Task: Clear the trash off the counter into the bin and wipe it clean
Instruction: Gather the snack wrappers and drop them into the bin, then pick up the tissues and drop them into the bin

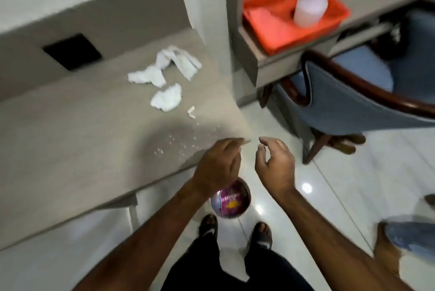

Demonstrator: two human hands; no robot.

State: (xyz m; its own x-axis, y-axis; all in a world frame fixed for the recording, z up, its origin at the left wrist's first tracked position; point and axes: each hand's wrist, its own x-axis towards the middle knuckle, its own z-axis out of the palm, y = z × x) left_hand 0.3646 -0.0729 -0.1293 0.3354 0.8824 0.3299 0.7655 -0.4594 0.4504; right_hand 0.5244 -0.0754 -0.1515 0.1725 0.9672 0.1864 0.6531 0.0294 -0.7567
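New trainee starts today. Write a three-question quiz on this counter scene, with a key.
1. True or false: the tissues are already in the bin.
2. Where does the spray bottle stand? A) on the counter B) in the orange tray C) on the floor
3. What small mess lies on the counter near the left hand?

Key: 1 false; they lie on the counter. 2 B. 3 white crumbs.

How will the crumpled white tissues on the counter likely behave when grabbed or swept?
The crumpled tissues look limp and very light, so they probably squash in the fingers. Lying as separate pieces, they may scatter rather than slide together. The crumbs likely stay behind.
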